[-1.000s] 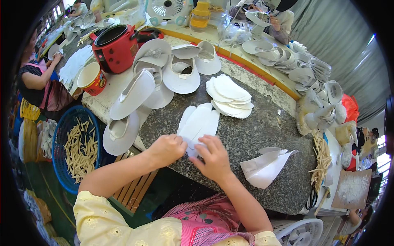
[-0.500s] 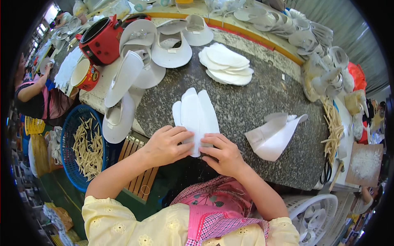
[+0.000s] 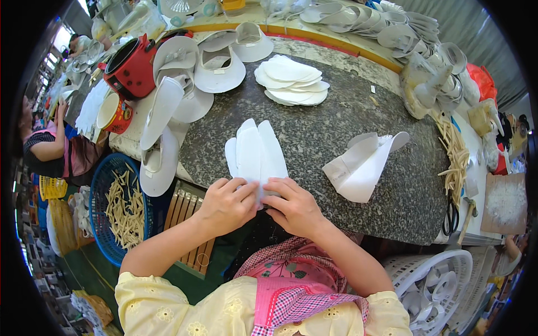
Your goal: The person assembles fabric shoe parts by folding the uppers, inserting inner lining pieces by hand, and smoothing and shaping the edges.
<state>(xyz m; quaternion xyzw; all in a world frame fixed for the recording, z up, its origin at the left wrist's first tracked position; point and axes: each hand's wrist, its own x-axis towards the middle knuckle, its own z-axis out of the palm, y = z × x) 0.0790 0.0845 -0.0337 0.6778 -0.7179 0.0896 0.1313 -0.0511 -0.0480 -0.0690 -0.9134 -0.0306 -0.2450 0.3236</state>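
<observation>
At the near edge of the grey speckled stone slab [image 3: 314,185], both my hands grip the lower ends of long white flat pieces [image 3: 249,154] with rounded tips, fanned out upward. My left hand [image 3: 231,203] is closed at their left side, fingers bent over the edge. Opposite it, my right hand [image 3: 292,205] pinches the right side, its fingertips almost touching the left ones. A stack of similar white oval pieces [image 3: 294,79] lies farther back. On the right rests a folded white piece [image 3: 364,168] with a raised curved flap.
Curved white pieces with openings [image 3: 221,70] stand at the back left, beside a red pot [image 3: 129,67] and a red-yellow tub [image 3: 115,112]. Left below is a blue basket [image 3: 95,218] of pale strips. Black-handled scissors [image 3: 450,218] hang at the right edge, above a white basket [image 3: 457,263]. Another person [image 3: 50,145] sits far left.
My hands have come slightly closer together on the lower ends of the white pieces. The whole view has shifted a little, so the slab's contents appear farther left.
</observation>
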